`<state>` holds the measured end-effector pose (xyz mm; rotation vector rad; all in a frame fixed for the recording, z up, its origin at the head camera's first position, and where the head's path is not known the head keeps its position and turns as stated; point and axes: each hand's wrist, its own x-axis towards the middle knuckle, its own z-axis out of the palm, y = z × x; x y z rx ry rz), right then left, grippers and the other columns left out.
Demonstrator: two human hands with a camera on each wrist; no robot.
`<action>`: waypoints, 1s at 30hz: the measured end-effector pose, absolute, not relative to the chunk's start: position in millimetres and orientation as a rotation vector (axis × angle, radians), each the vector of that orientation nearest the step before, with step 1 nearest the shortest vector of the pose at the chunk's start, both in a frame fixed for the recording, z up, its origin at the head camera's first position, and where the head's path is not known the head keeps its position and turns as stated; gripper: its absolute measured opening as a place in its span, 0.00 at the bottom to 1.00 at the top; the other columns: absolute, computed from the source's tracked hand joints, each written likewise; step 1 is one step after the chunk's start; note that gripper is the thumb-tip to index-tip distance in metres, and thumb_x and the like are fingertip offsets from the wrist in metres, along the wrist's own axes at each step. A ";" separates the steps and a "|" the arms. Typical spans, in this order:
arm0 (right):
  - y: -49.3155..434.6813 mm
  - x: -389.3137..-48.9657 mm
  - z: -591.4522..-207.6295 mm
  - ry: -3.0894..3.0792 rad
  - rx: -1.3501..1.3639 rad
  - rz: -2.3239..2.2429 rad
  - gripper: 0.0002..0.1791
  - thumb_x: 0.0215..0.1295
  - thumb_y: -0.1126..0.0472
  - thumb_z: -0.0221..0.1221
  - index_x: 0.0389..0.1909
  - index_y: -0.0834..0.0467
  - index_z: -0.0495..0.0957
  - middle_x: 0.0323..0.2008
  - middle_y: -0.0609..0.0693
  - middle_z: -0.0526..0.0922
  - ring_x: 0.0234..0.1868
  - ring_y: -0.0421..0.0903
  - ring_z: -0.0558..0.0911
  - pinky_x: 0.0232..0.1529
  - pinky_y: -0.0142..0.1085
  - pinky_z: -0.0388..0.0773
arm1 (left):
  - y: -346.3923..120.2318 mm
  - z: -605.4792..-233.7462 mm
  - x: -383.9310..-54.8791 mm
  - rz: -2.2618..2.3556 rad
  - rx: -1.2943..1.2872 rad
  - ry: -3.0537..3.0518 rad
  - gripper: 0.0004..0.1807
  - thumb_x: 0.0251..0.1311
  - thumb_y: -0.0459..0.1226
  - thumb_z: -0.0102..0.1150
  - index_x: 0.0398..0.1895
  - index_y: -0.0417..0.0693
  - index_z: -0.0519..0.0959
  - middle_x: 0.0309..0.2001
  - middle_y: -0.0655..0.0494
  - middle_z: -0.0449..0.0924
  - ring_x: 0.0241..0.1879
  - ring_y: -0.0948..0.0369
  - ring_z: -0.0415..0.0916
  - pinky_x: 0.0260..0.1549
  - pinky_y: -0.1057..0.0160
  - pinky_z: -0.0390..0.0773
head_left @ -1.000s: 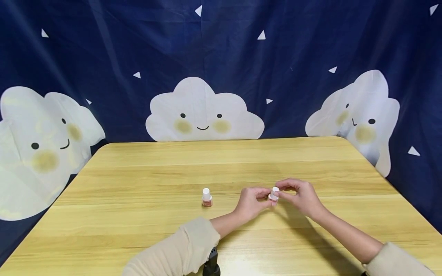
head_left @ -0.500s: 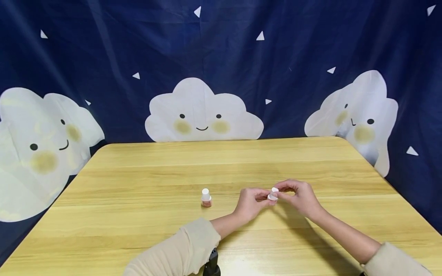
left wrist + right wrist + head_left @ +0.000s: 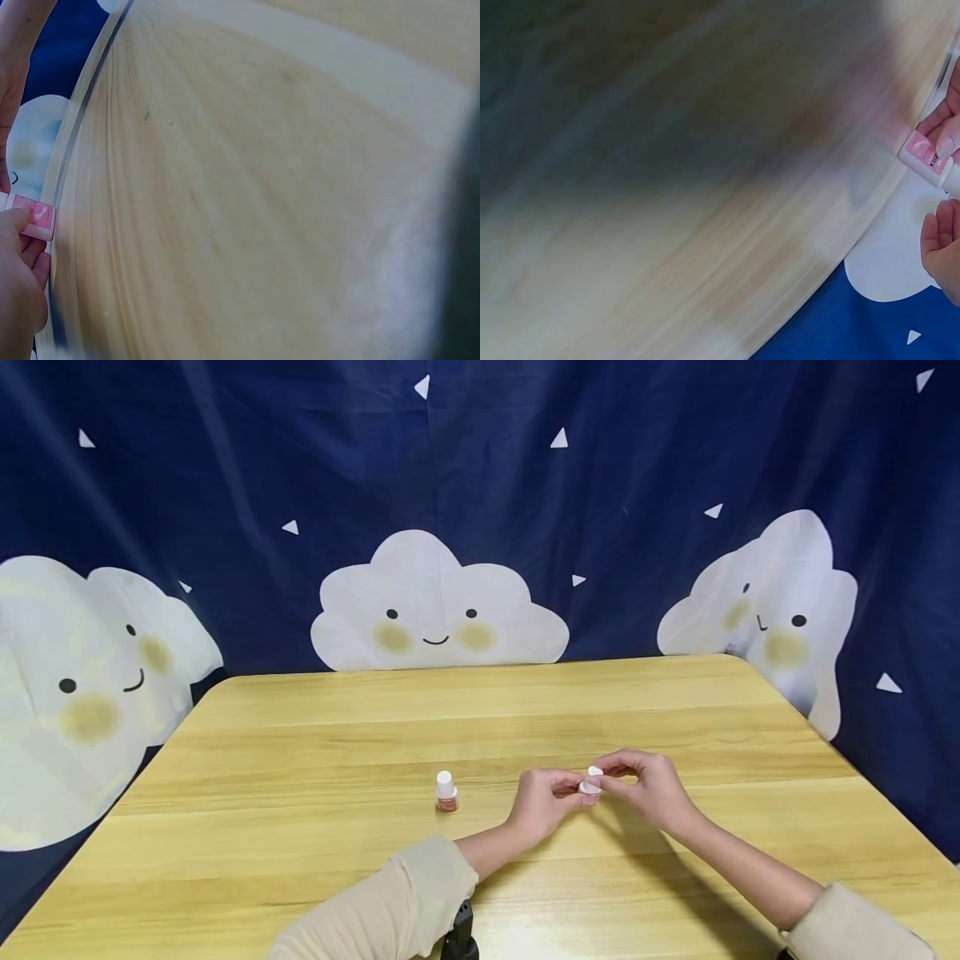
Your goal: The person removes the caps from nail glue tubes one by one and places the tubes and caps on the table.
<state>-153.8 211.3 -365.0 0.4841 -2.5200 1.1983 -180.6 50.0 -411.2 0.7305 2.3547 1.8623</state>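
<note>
Bottle (image 3: 927, 159) and cap are both within the fingers' reach, and the step in hand looks to be work on the cap (image 3: 596, 771), though the pictures do not show which way it is being worked. The left hand (image 3: 542, 798) grasps the bottle low, its thumb lying across the pink label in the left wrist view; the right hand (image 3: 651, 787) pinches the white cap between thumb and fingers in the head view. The bottle is right of the person's middle, between the two hands, over the table (image 3: 337, 868); whether its base touches the wood I cannot tell. To do this well, the left hand ought to act as the fixed clamp, firm enough that the body does not spin, while the right fingertips turn the cap in short, even strokes about the bottle's own line. A sideways pull would probably tip the small body or cross the thread. Keeping the bottle upright seems wise, since any contents might spill if the top comes free suddenly. The other bottle (image 3: 447, 796), with its own white cap on, stands upright to the left, well apart from both hands, so elbows and sleeves should stay clear of it.
</note>
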 end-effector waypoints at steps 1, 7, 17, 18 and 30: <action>211.2 -153.8 -364.7 -2.523 0.480 1.200 0.05 0.49 0.68 0.68 0.28 0.63 0.83 0.28 0.54 0.85 0.29 0.29 0.79 0.32 0.27 0.80 | 50.1 -411.4 -180.6 1.862 0.731 2.356 0.11 0.48 0.31 0.67 0.36 0.36 0.84 0.37 0.44 0.84 0.36 0.57 0.84 0.34 0.78 0.79; 210.8 -153.4 -362.6 -2.549 0.449 1.214 0.05 0.50 0.68 0.67 0.29 0.63 0.83 0.29 0.54 0.85 0.29 0.29 0.78 0.32 0.26 0.79 | 50.7 -411.0 -180.0 1.869 0.731 2.356 0.11 0.48 0.31 0.67 0.36 0.36 0.84 0.37 0.44 0.85 0.36 0.58 0.84 0.34 0.78 0.79; 209.9 -152.8 -365.7 -2.511 0.439 1.247 0.05 0.49 0.69 0.68 0.28 0.64 0.82 0.28 0.55 0.85 0.29 0.28 0.78 0.31 0.26 0.80 | 50.1 -410.1 -179.2 1.884 0.738 2.343 0.10 0.47 0.31 0.67 0.35 0.36 0.84 0.36 0.44 0.85 0.35 0.57 0.85 0.33 0.78 0.79; 209.8 -152.9 -366.3 -2.505 0.439 1.248 0.05 0.48 0.69 0.68 0.28 0.64 0.82 0.27 0.55 0.85 0.29 0.28 0.78 0.30 0.27 0.80 | 50.2 -410.0 -179.2 1.882 0.733 2.341 0.10 0.47 0.31 0.67 0.35 0.36 0.84 0.36 0.44 0.85 0.35 0.57 0.85 0.33 0.78 0.79; 208.6 -154.0 -372.6 -2.474 0.397 1.210 0.06 0.45 0.71 0.69 0.26 0.64 0.82 0.25 0.54 0.86 0.28 0.29 0.79 0.29 0.27 0.80 | 49.9 -411.6 -180.5 1.870 0.724 2.350 0.10 0.47 0.32 0.68 0.34 0.37 0.84 0.35 0.45 0.85 0.34 0.58 0.85 0.33 0.78 0.79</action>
